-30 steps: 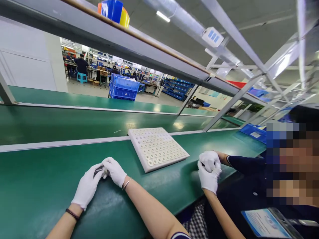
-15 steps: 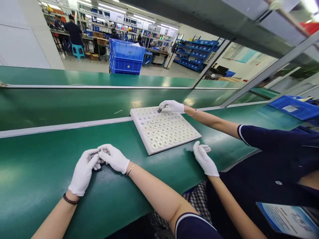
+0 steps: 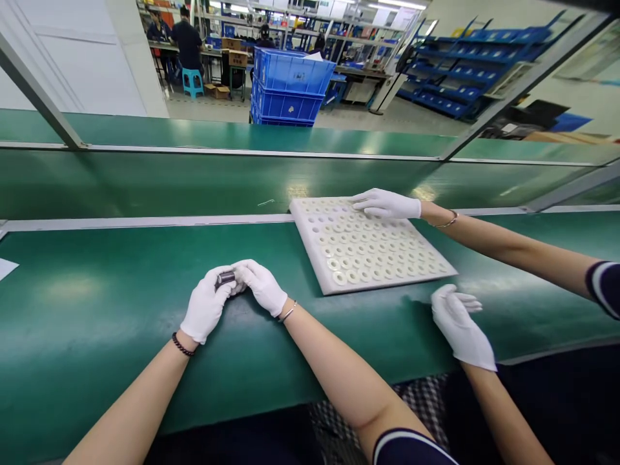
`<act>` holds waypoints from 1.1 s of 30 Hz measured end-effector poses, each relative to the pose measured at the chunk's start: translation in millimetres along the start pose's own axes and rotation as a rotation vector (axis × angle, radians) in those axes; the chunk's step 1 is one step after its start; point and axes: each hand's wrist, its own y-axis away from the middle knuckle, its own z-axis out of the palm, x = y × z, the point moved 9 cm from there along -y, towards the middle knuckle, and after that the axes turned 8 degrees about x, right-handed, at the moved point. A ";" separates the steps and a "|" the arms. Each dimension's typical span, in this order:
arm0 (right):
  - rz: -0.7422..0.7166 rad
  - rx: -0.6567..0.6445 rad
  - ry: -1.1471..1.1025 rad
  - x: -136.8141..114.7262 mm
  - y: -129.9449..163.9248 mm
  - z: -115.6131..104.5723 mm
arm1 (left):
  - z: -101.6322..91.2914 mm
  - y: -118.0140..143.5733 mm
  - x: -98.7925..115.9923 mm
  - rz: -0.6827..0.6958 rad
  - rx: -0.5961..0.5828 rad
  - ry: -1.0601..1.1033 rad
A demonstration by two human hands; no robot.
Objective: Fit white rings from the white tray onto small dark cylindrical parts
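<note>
My left hand [image 3: 206, 307], in a white glove, is closed round a small dark cylinder [image 3: 225, 278] with a shiny surface. My gloved right hand [image 3: 261, 286] meets it from the right, its fingers closed at the cylinder's right end. That end is hidden by the fingers. Both hands are just above the green worktop. To their right lies a white foam tray [image 3: 310, 258] with rows of round holes, many holding pale rings [image 3: 340, 278].
A co-worker's gloved hand [image 3: 385, 204] rests over the tray's back edge; their other hand [image 3: 462, 326] is open near its front right corner. A low green wall [image 3: 194, 184] runs behind the worktop. Blue crates [image 3: 290, 87] stand beyond. White paper [image 3: 6, 267] lies far left.
The view has swung left, so things sit further right. The cylinder shows more clearly in my left hand. The co-worker's far hand, which held a small dark piece, now lies flatter over the tray.
</note>
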 end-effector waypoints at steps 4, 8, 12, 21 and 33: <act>0.034 0.036 -0.113 5.0 -0.7 -2.8 | 2.2 0.1 1.1 -0.047 -0.029 0.124; -0.041 0.017 -0.125 0.0 -0.5 -1.6 | 0.3 -1.7 4.2 -0.128 -0.004 0.263; -0.106 0.031 -0.100 -4.2 -1.1 -4.1 | -1.7 -3.0 5.4 -0.119 0.021 0.276; 0.037 0.036 -0.096 7.4 -3.4 -7.6 | -4.6 -4.8 4.9 -0.075 0.064 0.286; 0.049 0.002 -0.056 5.1 -2.8 -6.6 | -5.2 -7.2 0.1 -0.148 0.065 0.406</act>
